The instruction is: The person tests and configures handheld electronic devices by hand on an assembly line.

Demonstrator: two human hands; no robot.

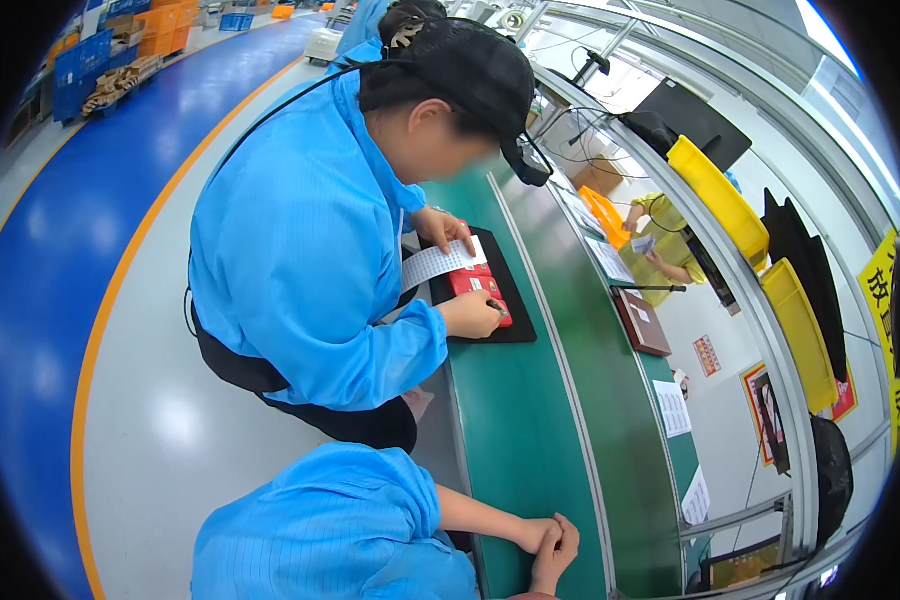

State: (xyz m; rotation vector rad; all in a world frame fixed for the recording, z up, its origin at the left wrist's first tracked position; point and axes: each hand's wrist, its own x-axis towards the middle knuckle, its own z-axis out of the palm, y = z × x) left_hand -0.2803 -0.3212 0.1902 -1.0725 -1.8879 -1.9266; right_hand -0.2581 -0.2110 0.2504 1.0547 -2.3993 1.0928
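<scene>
My left hand [534, 534] and my right hand [558, 556] meet over the green bench [530, 450] at the lower edge. Their fingers are folded in against each other, partly hidden, and I see no object in them. Beyond them, a co-worker in a blue smock and black cap bends over a black mat [515, 305]. Red packets [482, 285] lie on that mat. One of the co-worker's hands [445, 228] holds a white sheet of small labels [432, 265] over the packets. The other hand [473, 315] pinches something small and dark at the nearest packet.
Metal rails run along the bench. Past them are a brown box [641, 322], paper sheets [672, 408] and yellow bins [800, 330] on a frame. Someone in yellow [670, 245] handles a small item across the line. Blue and orange crates [85, 70] stand far left.
</scene>
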